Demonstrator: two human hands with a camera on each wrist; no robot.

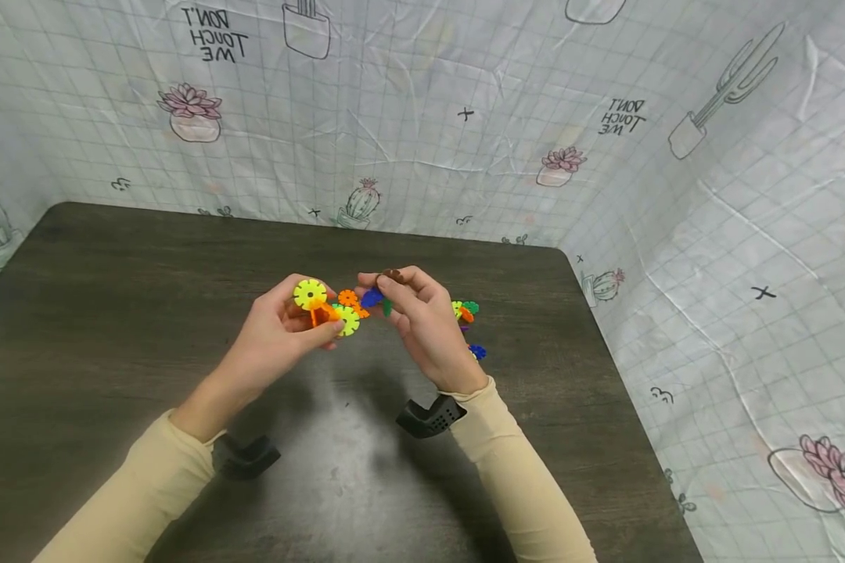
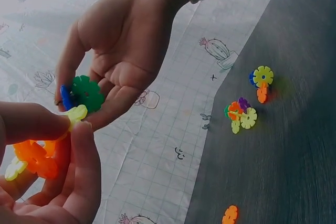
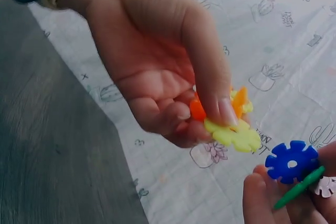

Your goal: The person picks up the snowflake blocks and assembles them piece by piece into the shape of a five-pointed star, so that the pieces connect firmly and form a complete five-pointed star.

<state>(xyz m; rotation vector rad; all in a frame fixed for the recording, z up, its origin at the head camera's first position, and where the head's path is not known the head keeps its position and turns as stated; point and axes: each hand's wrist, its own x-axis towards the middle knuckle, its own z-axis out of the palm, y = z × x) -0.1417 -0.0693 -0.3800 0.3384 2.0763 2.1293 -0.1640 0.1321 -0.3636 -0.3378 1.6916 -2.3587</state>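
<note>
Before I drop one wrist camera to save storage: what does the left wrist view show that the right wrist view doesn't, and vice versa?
Only the left wrist view shows pieces on the table: a blue, yellow and orange cluster, a green, orange, purple and yellow cluster, and an orange disc.

Only the right wrist view shows a third notched disc with the blue disc and green disc in the right hand.

Both show those blue and green discs, the left hand pinching a yellow disc with orange pieces, the table and the printed cloth.
</note>
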